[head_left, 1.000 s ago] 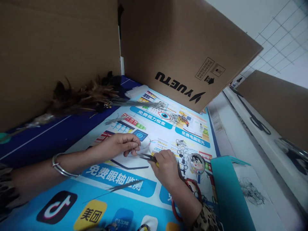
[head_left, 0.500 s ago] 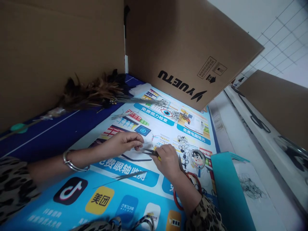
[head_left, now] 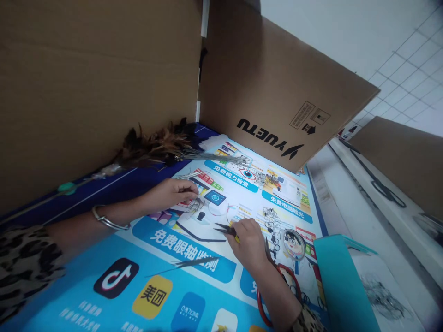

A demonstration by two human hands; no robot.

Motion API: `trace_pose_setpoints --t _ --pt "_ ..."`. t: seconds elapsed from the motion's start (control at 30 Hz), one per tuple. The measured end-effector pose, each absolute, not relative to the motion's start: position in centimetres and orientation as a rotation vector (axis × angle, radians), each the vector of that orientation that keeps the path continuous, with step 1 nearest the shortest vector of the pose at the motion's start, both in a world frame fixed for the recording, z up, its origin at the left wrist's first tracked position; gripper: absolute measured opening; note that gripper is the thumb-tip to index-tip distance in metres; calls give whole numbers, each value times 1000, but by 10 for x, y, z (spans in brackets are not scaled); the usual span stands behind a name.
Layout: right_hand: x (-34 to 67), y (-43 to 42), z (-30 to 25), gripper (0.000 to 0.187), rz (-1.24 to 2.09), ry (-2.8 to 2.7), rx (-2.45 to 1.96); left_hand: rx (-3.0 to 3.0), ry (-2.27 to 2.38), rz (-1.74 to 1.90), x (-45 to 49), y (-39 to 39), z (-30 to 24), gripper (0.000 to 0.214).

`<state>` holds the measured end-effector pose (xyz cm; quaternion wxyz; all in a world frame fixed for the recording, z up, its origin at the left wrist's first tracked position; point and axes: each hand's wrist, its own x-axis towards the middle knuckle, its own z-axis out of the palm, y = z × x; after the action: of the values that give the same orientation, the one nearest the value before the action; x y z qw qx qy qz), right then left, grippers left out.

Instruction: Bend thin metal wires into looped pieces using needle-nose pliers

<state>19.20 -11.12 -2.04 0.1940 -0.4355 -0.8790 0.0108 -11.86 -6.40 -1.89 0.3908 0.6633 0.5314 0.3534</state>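
Pliers (head_left: pixel 225 229) sit in the right hand over the middle of a printed sheet, their dark tips a little apart and pointing left. Two big cardboard panels wall in the work: the left panel (head_left: pixel 104 83) runs along that side, and the right panel (head_left: pixel 273 78), lettered upside down, closes off the back. Between them, the bright printed sheet (head_left: pixel 114 249) covers much of the desk. A teal box (head_left: pixel 341 281) stands just beyond its right edge. Brown feathers (head_left: pixel 155 145) lie heaped against the left panel. The right hand (head_left: pixel 248 237) has its fingers wrapped around the pliers; its forearm partly hides red-handled scissors (head_left: pixel 290 271). The left hand (head_left: pixel 175 192) has curled fingers by some bent wires (head_left: pixel 196 205); I cannot tell whether they pinch one. A bundle of straight wires (head_left: pixel 214 157) reaches from the feathers onto the sheet. A wire tangle (head_left: pixel 382 295) lies beside the teal box, and small black rings (head_left: pixel 273 233) lie right of the pliers.
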Motion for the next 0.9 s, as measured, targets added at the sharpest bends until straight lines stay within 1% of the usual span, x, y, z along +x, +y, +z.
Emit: trace_pose_setpoints --t 0.13,0.3,0.47,0.8,0.9 --pt "191 -111 -20 15 76 -2470 -1215 1738 1325 782 -122 -64 -29 20" --pt "191 -112 -17 15 123 -2472 -1232 1867 1287 797 -121 -63 -32 19" --pt "191 -113 -17 16 138 -2467 -1258 1946 1313 755 -124 -61 -27 27" --pt "191 -113 -15 15 166 -2466 -1286 2075 1272 584 -138 -67 -27 32" --pt "191 -113 -16 17 169 -2474 -1300 2104 1286 546 -137 -70 -25 38"
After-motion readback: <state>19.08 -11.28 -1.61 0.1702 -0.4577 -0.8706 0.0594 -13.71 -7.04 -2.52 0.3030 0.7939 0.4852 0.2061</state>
